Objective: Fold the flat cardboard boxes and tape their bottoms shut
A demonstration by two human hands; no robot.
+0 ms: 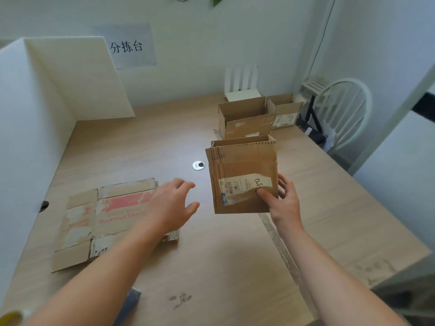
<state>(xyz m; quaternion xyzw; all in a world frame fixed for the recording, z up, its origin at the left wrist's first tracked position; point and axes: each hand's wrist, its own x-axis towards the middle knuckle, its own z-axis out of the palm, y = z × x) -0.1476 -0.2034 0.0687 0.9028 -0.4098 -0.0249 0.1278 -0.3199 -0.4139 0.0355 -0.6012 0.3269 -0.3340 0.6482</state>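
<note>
Over the middle of the wooden table (164,142), the right hand (282,201) grips a small cardboard box (242,165) by its lower right corner, thumb pressed on the near face and fingers curled behind. The box stands upright in the grip, its top edge parted enough to show a narrow opening, and a torn shipping label (244,184) runs across the near face under the thumb. The left hand (171,203) is empty, its fingers spread and relaxed, hovering to the left of the held box and apart from it. Beneath that hand and forearm a flat cardboard box (94,222) with red print lies unfolded on the table's left side. Two folded boxes (244,121) stand side by side at the far right, tops open. A metal grommet (198,165) sits in the tabletop just left of the held box. At the bottom left corner, a yellowish object (10,318) may be a tape roll, though it is too blurred to tell.
</note>
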